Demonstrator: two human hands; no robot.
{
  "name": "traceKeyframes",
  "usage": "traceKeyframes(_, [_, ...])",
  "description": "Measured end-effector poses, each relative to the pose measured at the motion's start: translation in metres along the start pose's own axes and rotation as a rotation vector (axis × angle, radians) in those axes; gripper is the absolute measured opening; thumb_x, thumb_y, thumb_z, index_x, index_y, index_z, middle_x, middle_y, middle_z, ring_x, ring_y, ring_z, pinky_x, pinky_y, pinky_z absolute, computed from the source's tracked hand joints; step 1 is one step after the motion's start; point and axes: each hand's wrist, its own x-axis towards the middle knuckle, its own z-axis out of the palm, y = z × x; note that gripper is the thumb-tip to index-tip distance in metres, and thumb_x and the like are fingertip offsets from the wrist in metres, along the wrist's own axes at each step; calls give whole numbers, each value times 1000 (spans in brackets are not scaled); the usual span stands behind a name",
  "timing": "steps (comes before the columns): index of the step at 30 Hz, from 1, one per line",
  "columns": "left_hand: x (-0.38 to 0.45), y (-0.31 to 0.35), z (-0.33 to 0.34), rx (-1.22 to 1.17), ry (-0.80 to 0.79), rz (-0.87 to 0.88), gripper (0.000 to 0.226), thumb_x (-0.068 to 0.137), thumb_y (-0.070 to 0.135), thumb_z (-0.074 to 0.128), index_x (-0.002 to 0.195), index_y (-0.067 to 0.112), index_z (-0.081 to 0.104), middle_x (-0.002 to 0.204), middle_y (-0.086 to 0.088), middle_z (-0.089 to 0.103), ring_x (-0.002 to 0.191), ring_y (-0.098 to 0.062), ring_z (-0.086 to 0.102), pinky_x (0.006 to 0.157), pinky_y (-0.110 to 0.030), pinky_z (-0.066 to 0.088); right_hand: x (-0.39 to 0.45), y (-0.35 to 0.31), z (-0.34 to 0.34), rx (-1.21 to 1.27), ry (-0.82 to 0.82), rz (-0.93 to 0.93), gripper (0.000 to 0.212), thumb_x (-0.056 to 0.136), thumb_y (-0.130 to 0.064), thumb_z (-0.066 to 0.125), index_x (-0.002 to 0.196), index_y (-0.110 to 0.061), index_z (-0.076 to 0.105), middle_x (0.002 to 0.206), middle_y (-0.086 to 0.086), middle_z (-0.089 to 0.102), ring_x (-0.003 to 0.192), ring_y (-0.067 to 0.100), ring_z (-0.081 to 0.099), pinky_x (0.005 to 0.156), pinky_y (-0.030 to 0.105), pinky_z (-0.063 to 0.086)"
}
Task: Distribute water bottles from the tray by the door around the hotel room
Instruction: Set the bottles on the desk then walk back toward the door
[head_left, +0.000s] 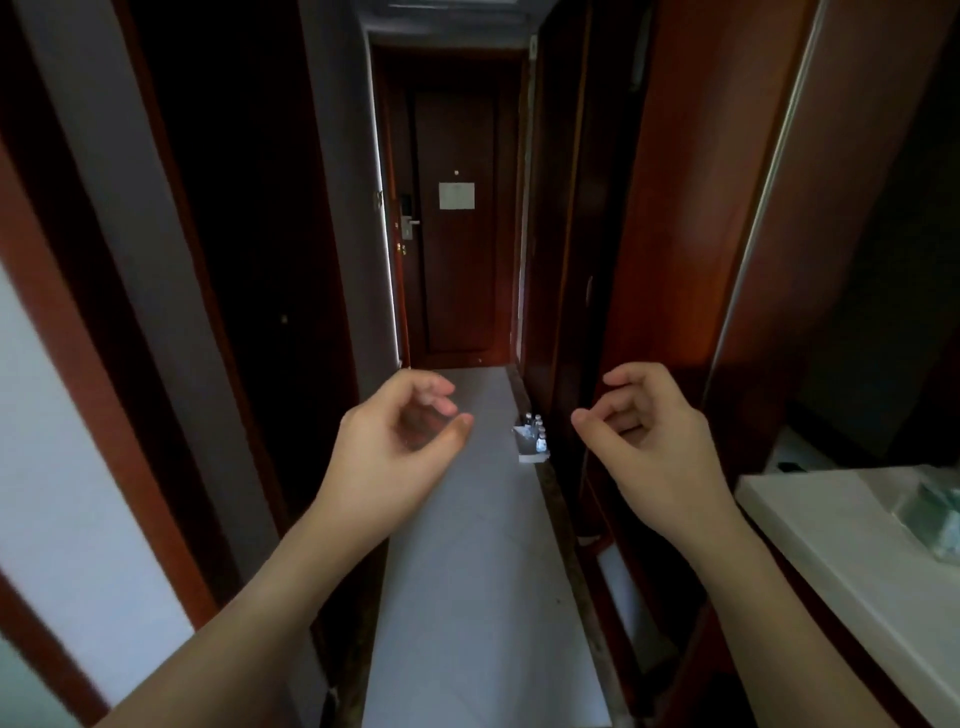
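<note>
A white tray (531, 457) stands on the pale floor at the right side of the narrow hallway, against the dark wooden wall. Several small water bottles (537, 432) with dark caps stand upright in it. My left hand (402, 434) and my right hand (641, 426) are both raised in front of me, well short of the tray. Their fingers are loosely curled and hold nothing. The tray shows between the two hands, closer to the right one.
The dark wooden entry door (457, 249), with a handle and a white notice, closes the hallway's far end. Dark doorways line the left wall. Wooden wardrobe panels (691, 208) run along the right. A white counter (852, 535) juts in at lower right.
</note>
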Motion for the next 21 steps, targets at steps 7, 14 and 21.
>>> traceKeyframes(7, [141, -76, 40, 51, 52, -27, 19, 83, 15, 74, 98, 20, 66, 92, 10, 68, 82, -9, 67, 76, -30, 54, 164, 68, 60, 51, -82, -8, 34, 81, -30, 75, 110, -26, 56, 86, -6, 69, 77, 5, 65, 72, 23, 53])
traceKeyframes(14, [267, -191, 67, 73, 74, -34, 19, 84, 17, 76, 97, 25, 65, 98, 14, 66, 85, -8, 67, 75, -26, 55, 304, 143, 130, 68, -103, -11, 31, 82, -26, 74, 109, -22, 58, 85, -4, 69, 77, 5, 64, 69, 11, 50])
traceKeyframes(21, [439, -303, 103, -2, 66, -27, 30, 74, 40, 73, 99, 24, 67, 94, 14, 68, 84, -11, 68, 78, -32, 55, 471, 206, 212, 47, -65, 15, 29, 83, -23, 74, 107, -22, 57, 82, -1, 68, 70, 1, 62, 64, 12, 50])
